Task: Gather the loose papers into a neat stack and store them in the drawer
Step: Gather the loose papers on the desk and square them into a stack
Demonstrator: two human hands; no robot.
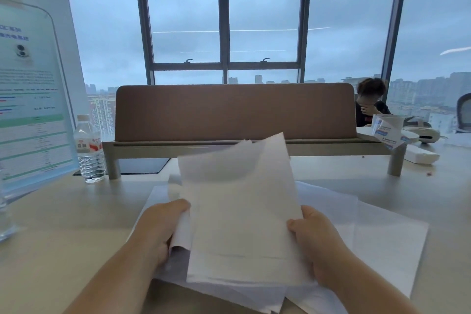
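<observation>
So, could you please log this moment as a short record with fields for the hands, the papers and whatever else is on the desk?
left hand: left hand grips the left edge of the held sheets
right hand: right hand grips their right edge
held sheets: raised off the desk, edges uneven, top corners curling
loose papers: loose papers lie spread on the desk beneath
drawer: not in view
nearby: water bottle upright at left; desk divider behind
</observation>
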